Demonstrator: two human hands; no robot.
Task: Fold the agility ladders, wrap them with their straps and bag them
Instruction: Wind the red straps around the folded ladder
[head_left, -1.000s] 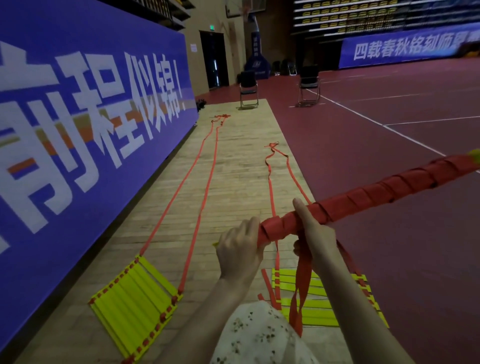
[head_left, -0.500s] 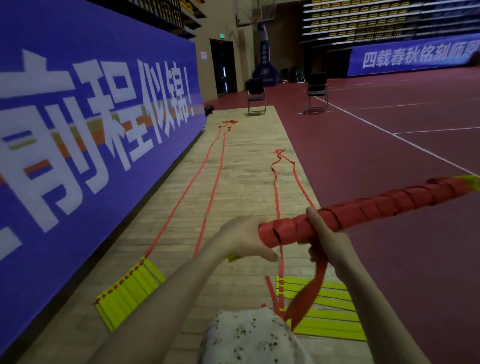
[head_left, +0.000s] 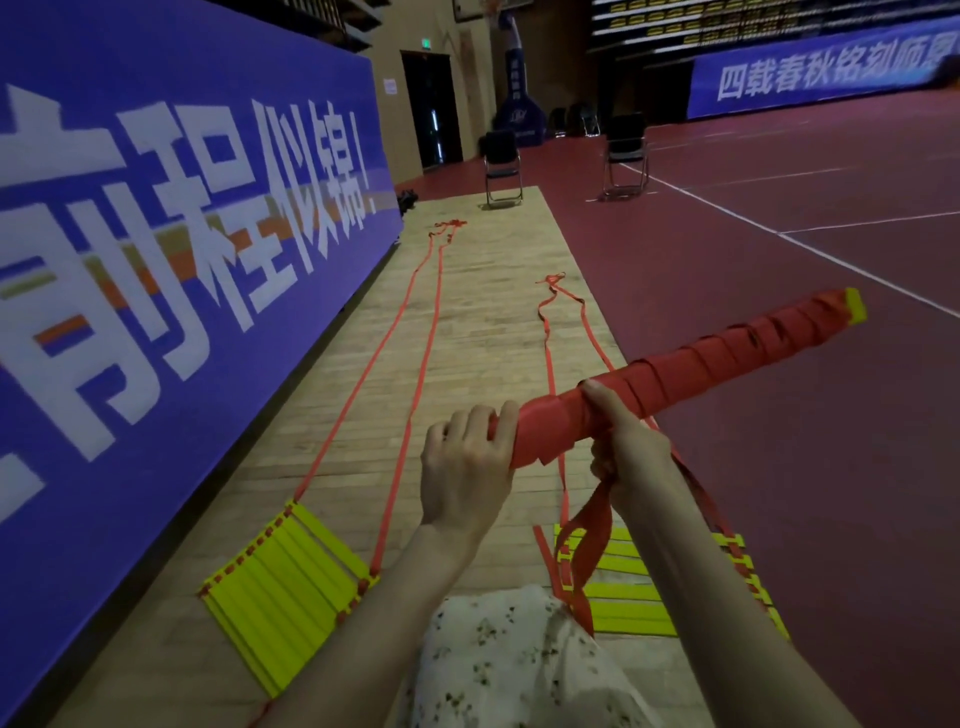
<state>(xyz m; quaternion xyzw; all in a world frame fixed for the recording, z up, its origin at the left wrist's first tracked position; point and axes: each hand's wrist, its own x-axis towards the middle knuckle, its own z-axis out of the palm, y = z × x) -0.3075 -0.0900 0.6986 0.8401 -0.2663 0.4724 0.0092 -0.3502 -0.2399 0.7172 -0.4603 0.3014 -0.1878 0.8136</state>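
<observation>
I hold a folded agility ladder bundle (head_left: 691, 358) in front of me, its yellow rungs wound almost fully in red strap, one yellow end showing at the far right. My left hand (head_left: 467, 467) grips the bundle's near end. My right hand (head_left: 623, 441) grips the bundle just beside it and holds the loose strap tail (head_left: 589, 540), which hangs down. Another ladder's yellow rungs (head_left: 285, 577) lie stacked on the wood floor at lower left, with its red straps (head_left: 400, 358) stretched away. A third stack of rungs (head_left: 639, 597) lies under my right arm.
A tall blue banner wall (head_left: 156, 249) runs along the left. Two black chairs (head_left: 503, 169) stand at the far end of the wood strip. Red court floor (head_left: 779, 467) spreads to the right. My patterned dress (head_left: 519, 660) fills the bottom.
The bundle's far end has risen and its yellow tip now shows. My left hand has turned over the near end, from beneath it to a grip around it. The view tilted up.
</observation>
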